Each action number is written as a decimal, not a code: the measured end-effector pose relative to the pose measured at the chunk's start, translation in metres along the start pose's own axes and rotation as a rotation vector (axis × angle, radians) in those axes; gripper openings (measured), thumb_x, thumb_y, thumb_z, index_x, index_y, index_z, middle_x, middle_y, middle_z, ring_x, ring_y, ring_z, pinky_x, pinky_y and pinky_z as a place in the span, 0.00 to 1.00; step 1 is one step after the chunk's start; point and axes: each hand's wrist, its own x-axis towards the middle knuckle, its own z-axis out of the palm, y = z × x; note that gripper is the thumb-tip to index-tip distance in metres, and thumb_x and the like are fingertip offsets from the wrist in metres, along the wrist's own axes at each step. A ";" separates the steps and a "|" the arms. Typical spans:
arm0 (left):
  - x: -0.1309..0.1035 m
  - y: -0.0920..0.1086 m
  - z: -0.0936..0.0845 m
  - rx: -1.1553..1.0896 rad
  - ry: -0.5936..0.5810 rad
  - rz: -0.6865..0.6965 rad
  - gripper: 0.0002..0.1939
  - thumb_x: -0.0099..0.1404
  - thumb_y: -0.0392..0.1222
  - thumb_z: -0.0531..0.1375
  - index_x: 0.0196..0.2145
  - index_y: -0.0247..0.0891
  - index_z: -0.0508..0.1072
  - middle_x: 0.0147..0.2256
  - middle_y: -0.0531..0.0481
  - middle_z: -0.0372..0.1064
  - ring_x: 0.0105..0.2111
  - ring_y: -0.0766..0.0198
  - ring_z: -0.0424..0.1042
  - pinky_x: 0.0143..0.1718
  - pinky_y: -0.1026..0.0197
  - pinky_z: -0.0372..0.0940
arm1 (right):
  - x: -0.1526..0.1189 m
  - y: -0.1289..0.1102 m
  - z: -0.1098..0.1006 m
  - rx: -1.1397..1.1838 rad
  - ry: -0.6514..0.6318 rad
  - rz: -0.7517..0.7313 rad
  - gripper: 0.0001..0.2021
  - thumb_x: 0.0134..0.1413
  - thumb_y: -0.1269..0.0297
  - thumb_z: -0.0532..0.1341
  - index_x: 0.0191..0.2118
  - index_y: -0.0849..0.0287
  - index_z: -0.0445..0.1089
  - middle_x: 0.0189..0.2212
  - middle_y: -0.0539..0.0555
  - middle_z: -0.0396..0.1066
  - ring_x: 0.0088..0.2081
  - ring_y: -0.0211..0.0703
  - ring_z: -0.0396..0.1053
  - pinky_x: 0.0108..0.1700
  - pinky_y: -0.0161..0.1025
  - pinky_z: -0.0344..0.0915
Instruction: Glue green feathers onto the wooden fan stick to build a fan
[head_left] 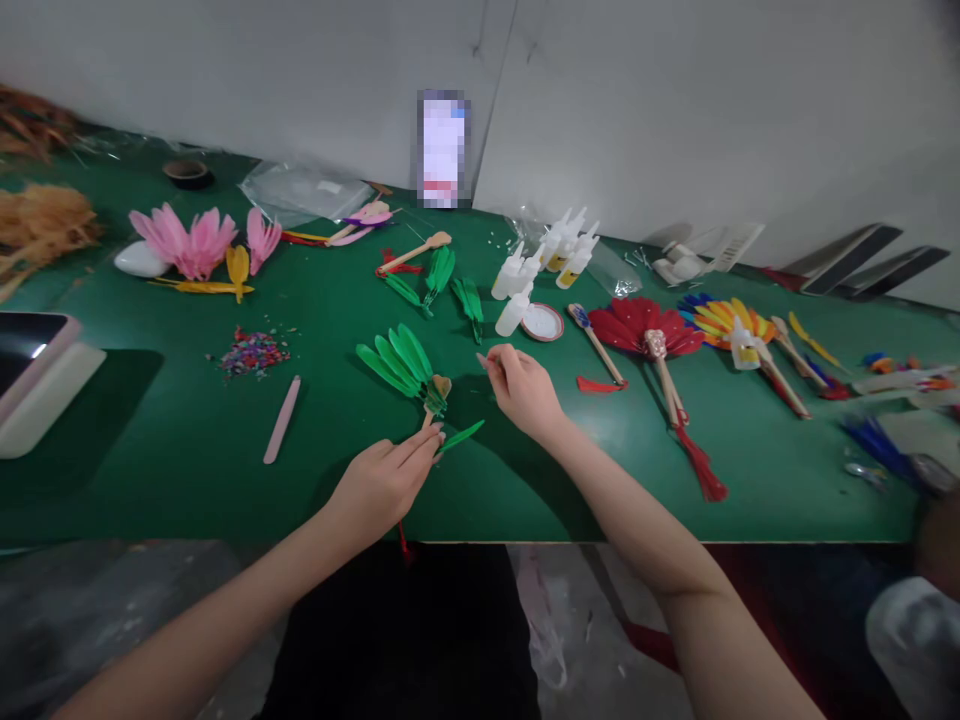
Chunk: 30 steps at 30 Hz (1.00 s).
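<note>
My left hand (386, 475) is closed round the wooden handle of a feather fan (401, 362) near the table's front edge. Green feathers spread from one side of its wooden head. A loose green feather (462, 436) sticks out beside my left fingertips, and a red tassel (403, 538) hangs below that hand. To the right of the fan, my right hand (525, 390) is closed in a pinch over the table; what its fingertips hold, if anything, is too small to make out. More green feathers (469, 303) lie just behind my right hand.
White glue bottles (512, 312) and a small dish (542, 321) stand behind my right hand. A red feather fan (646, 328) lies to the right. At left are pink feathers (187, 245), pink tweezers (283, 420) and colourful chips (255, 353). A phone (444, 150) leans on the wall.
</note>
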 end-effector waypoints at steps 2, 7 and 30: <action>0.001 0.000 0.000 -0.014 0.002 0.013 0.13 0.68 0.32 0.51 0.43 0.32 0.74 0.44 0.42 0.76 0.29 0.63 0.77 0.26 0.61 0.65 | 0.014 -0.001 -0.003 -0.011 0.013 0.006 0.12 0.66 0.63 0.44 0.38 0.59 0.62 0.26 0.56 0.70 0.31 0.46 0.67 0.33 0.37 0.58; 0.001 -0.001 -0.003 -0.113 -0.008 -0.063 0.12 0.67 0.32 0.51 0.41 0.35 0.74 0.43 0.44 0.76 0.29 0.63 0.77 0.26 0.61 0.65 | 0.076 -0.011 0.000 -0.041 0.065 0.109 0.10 0.65 0.67 0.46 0.38 0.61 0.63 0.30 0.59 0.69 0.36 0.51 0.67 0.37 0.42 0.61; -0.018 0.006 -0.013 -0.243 0.458 -0.467 0.15 0.68 0.37 0.49 0.41 0.40 0.75 0.25 0.51 0.77 0.16 0.69 0.69 0.27 0.64 0.66 | 0.135 -0.164 0.028 0.479 -0.285 -0.239 0.10 0.61 0.68 0.55 0.33 0.62 0.72 0.29 0.54 0.75 0.34 0.40 0.70 0.36 0.34 0.62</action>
